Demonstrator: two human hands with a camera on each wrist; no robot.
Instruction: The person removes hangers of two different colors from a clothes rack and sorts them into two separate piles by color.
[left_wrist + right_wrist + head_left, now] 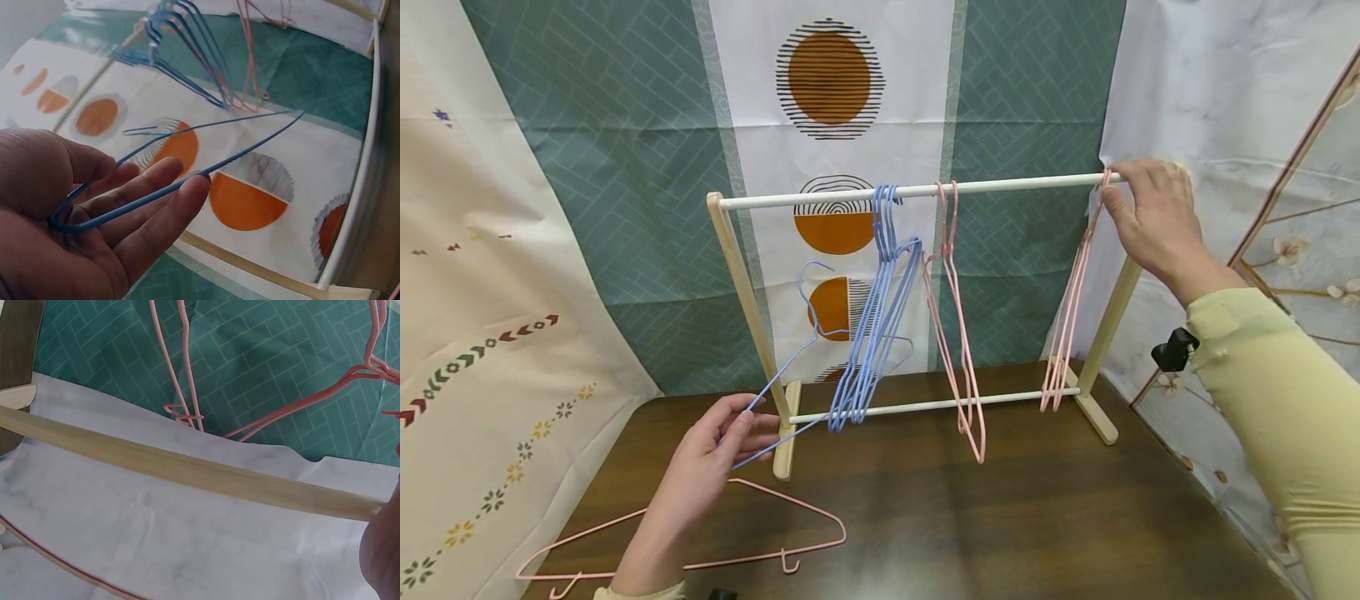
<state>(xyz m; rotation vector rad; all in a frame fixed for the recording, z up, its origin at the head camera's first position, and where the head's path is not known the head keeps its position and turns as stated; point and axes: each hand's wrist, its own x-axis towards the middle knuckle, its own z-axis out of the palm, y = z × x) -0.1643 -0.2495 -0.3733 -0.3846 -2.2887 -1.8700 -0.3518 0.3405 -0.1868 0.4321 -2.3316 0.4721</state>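
Observation:
My left hand holds a blue hanger by one end, the thumb bent over the wire. That end of the hanger lies across the palm and fingers in the left wrist view. Its hook is off the rod and points up, left of several blue hangers hanging in a bunch. My right hand grips the right end of the rack's white top rod, thumb below and fingers over it. Pink hangers hang right at its fingertips. Only part of this hand shows in the right wrist view.
Two pink hangers hang mid-rod. Another pink hanger lies on the brown table, partly behind my left forearm. The rack has wooden side posts and a white lower bar. Patterned cloth hangs close behind.

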